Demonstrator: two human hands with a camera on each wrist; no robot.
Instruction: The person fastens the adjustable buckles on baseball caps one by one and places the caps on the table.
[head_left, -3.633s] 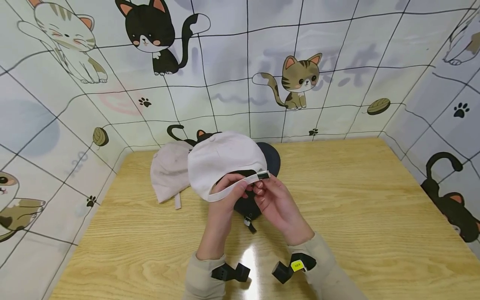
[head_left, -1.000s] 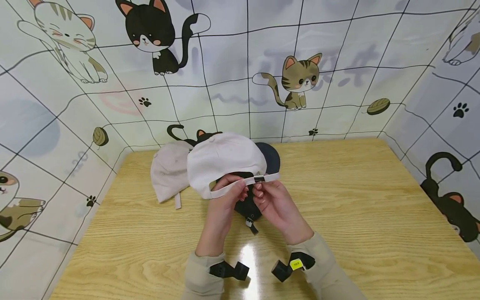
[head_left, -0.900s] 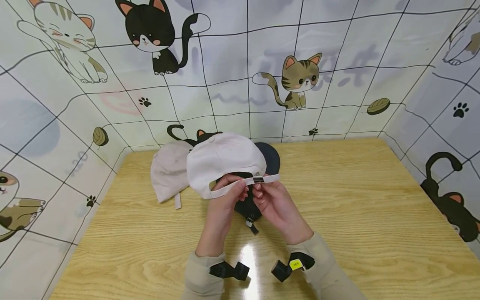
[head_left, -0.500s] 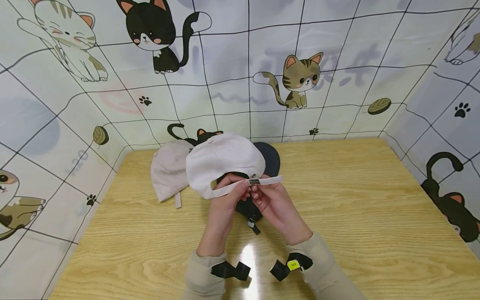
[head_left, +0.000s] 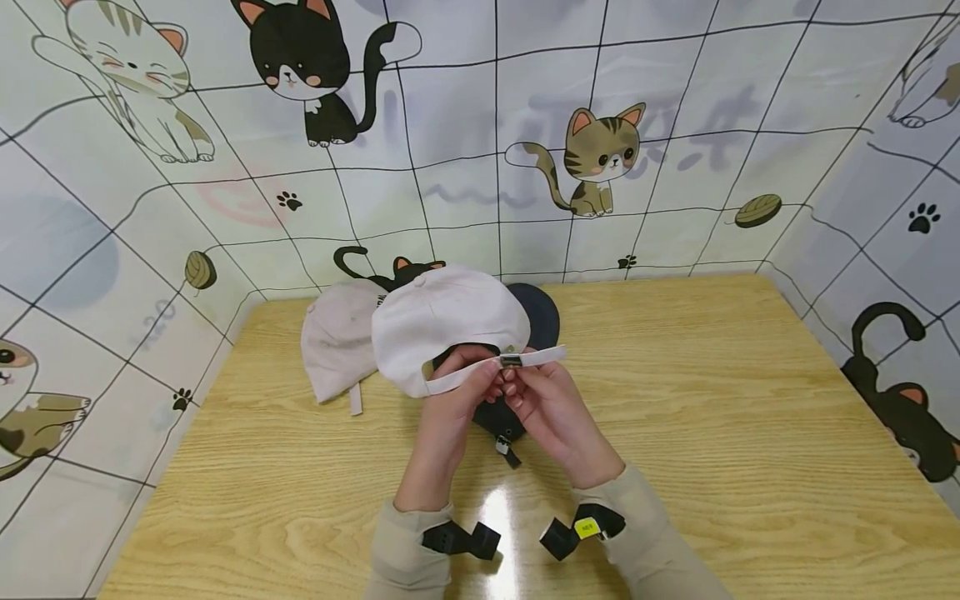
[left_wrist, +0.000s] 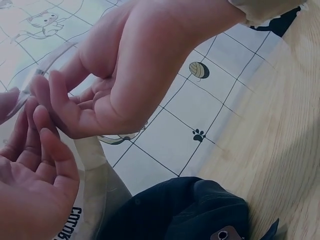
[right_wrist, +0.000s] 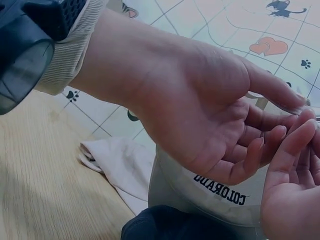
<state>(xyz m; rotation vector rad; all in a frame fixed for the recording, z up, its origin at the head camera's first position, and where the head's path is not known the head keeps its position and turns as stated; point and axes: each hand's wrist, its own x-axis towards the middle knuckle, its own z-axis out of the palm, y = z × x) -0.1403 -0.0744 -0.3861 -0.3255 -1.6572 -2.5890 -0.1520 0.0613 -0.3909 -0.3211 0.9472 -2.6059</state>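
Note:
A white cap is held up with its back opening toward the head camera. My left hand pinches its back strap between thumb and fingers, some fingers inside the opening. My right hand pinches the strap beside a metal buckle, and the strap's loose end sticks out to the right. In the left wrist view the fingertips of both hands nearly meet at the strap. The right wrist view shows "COLORADO" lettering on the white cap.
Behind the hands lies a dark navy cap, its small strap buckle toward the front. A pale pink cap rests at the left on the wooden table. A cat-print cloth wall closes the back and sides.
The buckle, formerly at the strap's right end, now sits further left, and a longer loose end shows past it. Both hands have stayed nearly in place; the right shifted slightly left.

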